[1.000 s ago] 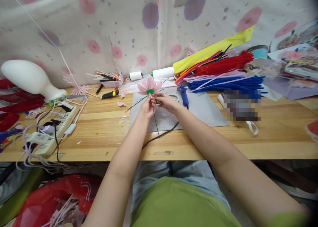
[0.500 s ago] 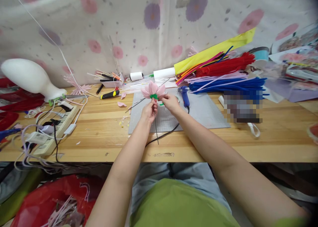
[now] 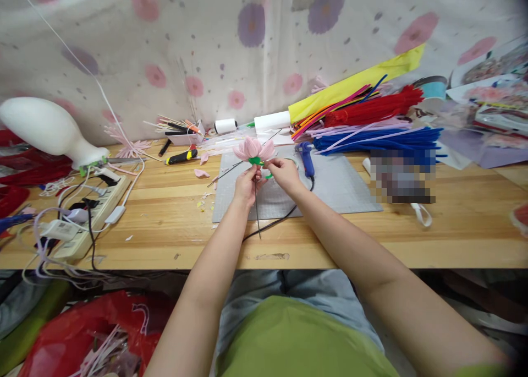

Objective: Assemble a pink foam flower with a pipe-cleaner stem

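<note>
A pink handmade flower (image 3: 253, 148) on a thin dark wire stem (image 3: 257, 212) is held upright over the grey cutting mat (image 3: 330, 187). My left hand (image 3: 246, 185) grips the stem just below the bloom. My right hand (image 3: 282, 173) pinches a strip of green tape (image 3: 256, 160) at the flower's base, touching the stem from the right. The stem's lower end hangs free over the table's front part.
A blue glue gun (image 3: 306, 158) with a black cord lies on the mat behind my right hand. Piles of red, blue and pink pipe cleaners (image 3: 371, 125) fill the back right. A power strip (image 3: 88, 214) with cables and a white lamp (image 3: 49, 130) sit left. Loose petals (image 3: 201, 173) lie nearby.
The flower has shifted slightly right and tilted. My right hand has moved a little around the base with the green tape. My left hand keeps its grip on the stem.
</note>
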A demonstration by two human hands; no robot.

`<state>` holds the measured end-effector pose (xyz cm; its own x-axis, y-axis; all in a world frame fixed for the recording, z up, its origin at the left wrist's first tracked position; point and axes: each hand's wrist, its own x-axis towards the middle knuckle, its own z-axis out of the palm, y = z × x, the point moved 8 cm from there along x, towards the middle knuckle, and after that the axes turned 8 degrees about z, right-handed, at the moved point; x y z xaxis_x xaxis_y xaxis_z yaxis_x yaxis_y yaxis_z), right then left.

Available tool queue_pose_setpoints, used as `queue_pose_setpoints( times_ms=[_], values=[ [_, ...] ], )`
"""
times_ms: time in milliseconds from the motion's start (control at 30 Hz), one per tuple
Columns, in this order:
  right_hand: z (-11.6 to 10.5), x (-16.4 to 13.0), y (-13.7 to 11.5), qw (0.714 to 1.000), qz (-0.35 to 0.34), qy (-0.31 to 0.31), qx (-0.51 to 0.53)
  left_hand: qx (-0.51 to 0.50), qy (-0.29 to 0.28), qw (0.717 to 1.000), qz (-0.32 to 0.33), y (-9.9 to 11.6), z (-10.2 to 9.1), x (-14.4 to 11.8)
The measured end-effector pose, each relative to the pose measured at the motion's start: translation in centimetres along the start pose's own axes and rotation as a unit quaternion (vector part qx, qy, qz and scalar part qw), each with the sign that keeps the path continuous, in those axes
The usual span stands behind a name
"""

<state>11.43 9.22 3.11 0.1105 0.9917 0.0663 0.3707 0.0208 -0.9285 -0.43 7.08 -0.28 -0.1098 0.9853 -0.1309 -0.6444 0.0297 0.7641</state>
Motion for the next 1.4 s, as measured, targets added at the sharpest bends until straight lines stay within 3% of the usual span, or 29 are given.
queue_pose_setpoints(
  times_ms=[200,500,833,1067,1167,1233,1300,1400],
  values=[
    [-0.5,-1.0,-1.1,0.997,-0.048,0.025,-0.055,0.087,0.021,0.996,0.026,0.6,-0.2,0.1],
    [-0.7,-1.8,-2.4,0.992,-0.091,0.047,-0.074,0.229,0.052,0.965,0.115,1.8,0.3,0.6],
    [-0.5,-1.8,-5.2,0.978,-0.100,0.037,-0.177,0.406,0.051,0.890,0.204,4.0,2.1,-0.4],
    [0.5,-1.6,-6.8,0.983,-0.097,0.038,-0.151,0.406,0.039,0.890,0.206,4.0,2.2,0.0],
    [0.9,-2.0,-7.6,0.972,-0.101,0.025,-0.212,0.420,0.044,0.875,0.236,4.4,1.9,0.0],
    [1.3,-2.4,-8.0,0.970,-0.126,0.003,-0.207,0.391,0.063,0.887,0.236,4.6,1.4,0.3],
    [1.3,-2.6,-7.8,0.980,-0.147,-0.019,-0.130,0.313,0.083,0.925,0.198,4.4,0.8,0.7],
    [0.5,-1.3,-4.9,0.993,-0.068,-0.019,0.090,0.160,0.088,0.981,0.071,3.3,0.4,1.3]
  ],
)
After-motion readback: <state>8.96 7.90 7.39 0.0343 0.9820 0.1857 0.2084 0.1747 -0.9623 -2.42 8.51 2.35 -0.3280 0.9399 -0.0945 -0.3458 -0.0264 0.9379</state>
